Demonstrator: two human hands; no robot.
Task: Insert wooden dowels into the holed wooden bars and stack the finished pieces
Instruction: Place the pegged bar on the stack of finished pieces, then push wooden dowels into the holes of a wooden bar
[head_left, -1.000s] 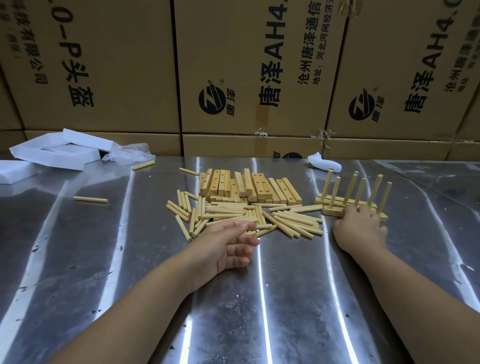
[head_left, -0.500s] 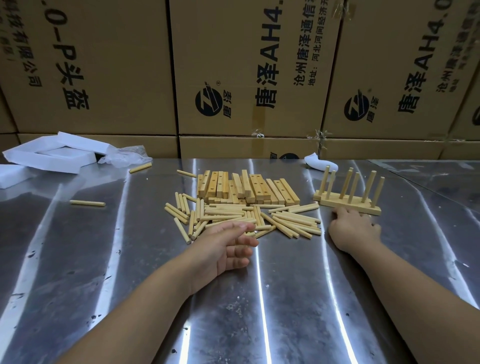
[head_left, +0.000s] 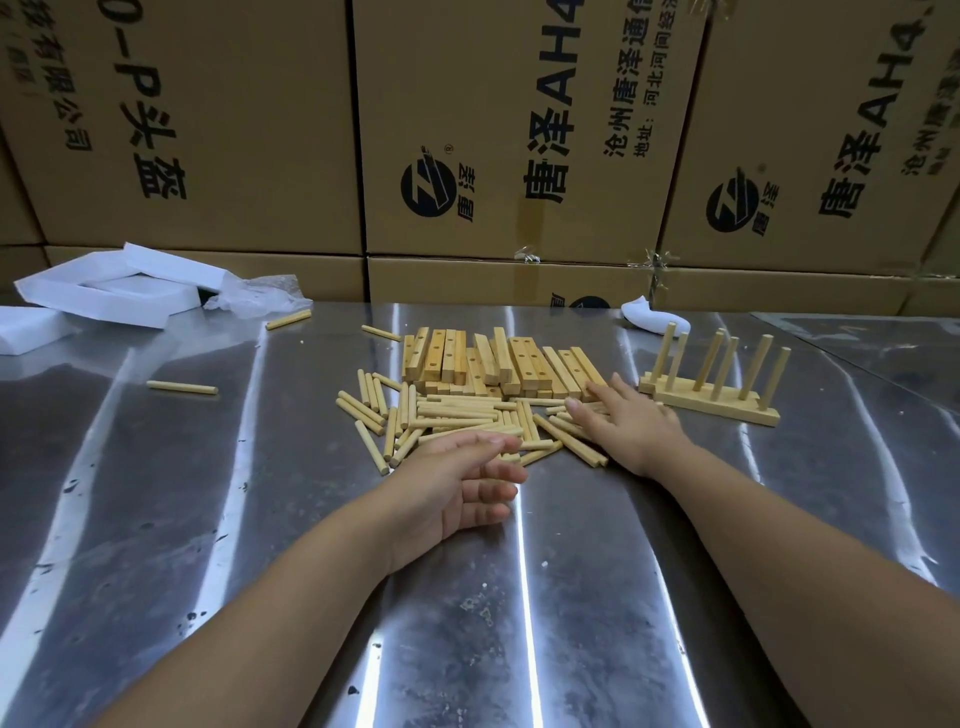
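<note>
now clear of the finished pale wooden bar with upright dowels (head_left: 714, 397) near the steel table's (head_left: 519, 623) far right edge, the empty, spread right hand (head_left: 626, 423) reaches the pile of holed wooden bars (head_left: 498, 364); the left hand (head_left: 462, 483) rests loosely open, empty, signalling another assembly.

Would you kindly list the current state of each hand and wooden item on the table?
Left hand: open, empty, resting near the loose dowels.
Right hand: open, flat over the dowel pile, gripping nothing.
Finished pieces: dowels upright, standing at right, untouched.
Holed bars: heaped, without dowels.
Loose dowels: lying flat, scattered.
Stray dowel: lying alone at left.
</note>
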